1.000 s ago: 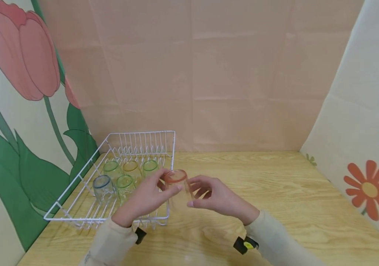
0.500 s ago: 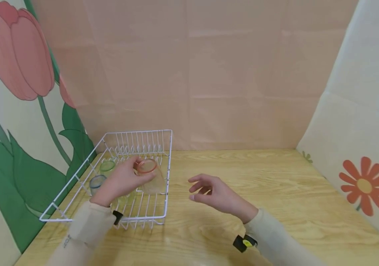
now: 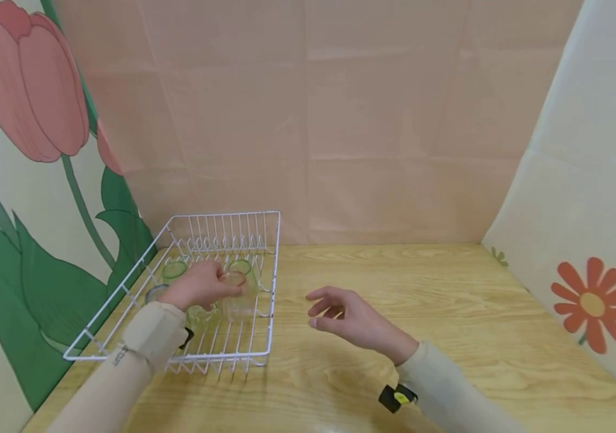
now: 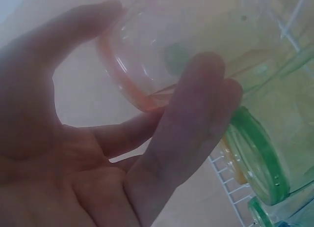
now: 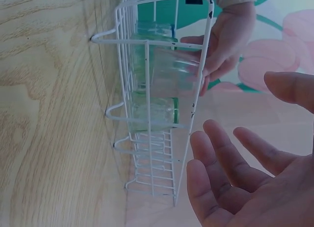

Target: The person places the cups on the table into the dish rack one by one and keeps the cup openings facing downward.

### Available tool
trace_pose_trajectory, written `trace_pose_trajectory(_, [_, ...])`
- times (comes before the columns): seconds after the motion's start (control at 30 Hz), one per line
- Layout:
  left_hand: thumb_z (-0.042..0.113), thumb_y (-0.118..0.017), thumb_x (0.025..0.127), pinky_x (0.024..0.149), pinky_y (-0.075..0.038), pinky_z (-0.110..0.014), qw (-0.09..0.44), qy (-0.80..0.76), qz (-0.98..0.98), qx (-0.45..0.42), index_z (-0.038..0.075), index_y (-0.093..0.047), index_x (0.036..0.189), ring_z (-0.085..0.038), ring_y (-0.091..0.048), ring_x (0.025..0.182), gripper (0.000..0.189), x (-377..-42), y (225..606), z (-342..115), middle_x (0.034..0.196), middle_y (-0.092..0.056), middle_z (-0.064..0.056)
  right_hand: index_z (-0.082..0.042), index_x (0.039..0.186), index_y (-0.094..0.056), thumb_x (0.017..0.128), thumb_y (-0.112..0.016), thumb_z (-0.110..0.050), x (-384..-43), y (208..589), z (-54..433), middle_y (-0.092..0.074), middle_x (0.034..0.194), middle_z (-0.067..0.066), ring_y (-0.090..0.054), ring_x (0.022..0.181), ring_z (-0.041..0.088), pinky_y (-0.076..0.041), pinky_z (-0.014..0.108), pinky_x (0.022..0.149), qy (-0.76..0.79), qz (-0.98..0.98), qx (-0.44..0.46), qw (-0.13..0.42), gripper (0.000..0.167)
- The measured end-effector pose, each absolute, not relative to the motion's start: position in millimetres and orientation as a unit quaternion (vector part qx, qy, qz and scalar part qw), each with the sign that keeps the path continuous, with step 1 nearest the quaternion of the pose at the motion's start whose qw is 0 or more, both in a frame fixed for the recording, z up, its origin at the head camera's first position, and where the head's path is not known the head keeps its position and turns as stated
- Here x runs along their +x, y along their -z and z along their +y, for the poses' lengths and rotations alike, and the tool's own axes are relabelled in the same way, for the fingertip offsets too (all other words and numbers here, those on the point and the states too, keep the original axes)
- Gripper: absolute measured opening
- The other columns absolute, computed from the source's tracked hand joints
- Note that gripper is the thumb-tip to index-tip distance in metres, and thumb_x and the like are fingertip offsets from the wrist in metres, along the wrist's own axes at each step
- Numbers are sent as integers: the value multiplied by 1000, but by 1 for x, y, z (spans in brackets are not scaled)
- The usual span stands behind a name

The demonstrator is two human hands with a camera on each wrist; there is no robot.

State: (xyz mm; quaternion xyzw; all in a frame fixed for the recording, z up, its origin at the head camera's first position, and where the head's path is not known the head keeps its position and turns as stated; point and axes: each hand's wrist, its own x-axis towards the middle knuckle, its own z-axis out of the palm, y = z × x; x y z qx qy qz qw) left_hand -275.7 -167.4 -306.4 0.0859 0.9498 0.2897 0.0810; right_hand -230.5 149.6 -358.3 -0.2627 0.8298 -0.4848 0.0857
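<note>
My left hand [image 3: 203,285] holds an orange-pink-rimmed drinking glass [image 3: 238,302] inside the white wire dish rack [image 3: 274,282]. In the left wrist view, the thumb and fingers go round the glass's rim end [image 4: 128,82], and a green-rimmed glass [image 4: 260,156] is close beside them. Seen from the right wrist, the held glass [image 5: 171,72] stands low between the rack's wires, rim upward. My right hand [image 3: 348,316] hovers over the table to the right of the rack, its fingers loosely bent and holding nothing.
Around the held glass in the rack are green-rimmed glasses, one behind it [image 3: 240,266], one at the left [image 3: 174,270] and one in front [image 3: 202,316]. A blue-rimmed glass [image 3: 156,293] is partly behind the left wrist. The wooden table [image 3: 421,288] extends to the right.
My left hand has carried the orange-pink-rimmed glass leftward from between both hands, then down into the rack. The right hand has let go of it and stays in place.
</note>
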Motion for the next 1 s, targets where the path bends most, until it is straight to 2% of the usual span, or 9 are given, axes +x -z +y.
trace_pose_trajectory(0.17, [39,-78,83,52,-53,-33,77,-264,958,80,9,-48,75,-22,-61,57,44,-280,310,-167,73,-51,-4,-8,134,-58,97,-68,-24,-230,359,151,-67,113,12,-63,93,24,-54,34,78,487,827,-264,90,42])
trace_pose_trajectory(0.3, [44,-80,79,42,-41,-25,74,-237,966,67,10,-51,76,-12,-45,47,45,-284,315,-163,70,-51,-2,-8,134,-58,97,-68,-24,-230,359,152,-67,114,15,-63,93,24,-54,33,77,490,826,-263,91,42])
trace_pose_trajectory(0.43, [45,-82,76,37,-31,-22,79,-244,966,48,14,-48,68,-9,-36,41,47,-284,321,-158,59,-43,4,-8,134,-58,97,-68,-24,-230,360,152,-67,114,12,-63,94,24,-54,33,77,490,827,-260,93,42])
trace_pose_trajectory(0.57, [43,-87,71,36,-30,-22,71,-247,965,46,16,-43,57,-10,-36,41,53,-283,326,-157,52,-38,6,-8,134,-58,96,-68,-24,-229,361,152,-67,114,12,-63,93,24,-54,33,77,489,828,-258,94,42])
trace_pose_trajectory(0.7, [42,-90,67,38,-31,-23,60,-236,968,50,17,-42,56,-10,-37,44,55,-282,329,-157,54,-40,5,-7,134,-58,96,-68,-24,-229,361,151,-68,114,12,-64,93,23,-54,32,77,488,829,-260,91,42])
trace_pose_trajectory(1.0, [47,-86,71,41,-26,-24,70,-197,977,42,18,-41,58,-9,-29,47,56,-286,337,-159,56,-33,6,-6,132,-60,96,-68,-24,-229,366,151,-69,111,10,-63,92,22,-53,31,77,482,829,-266,93,41])
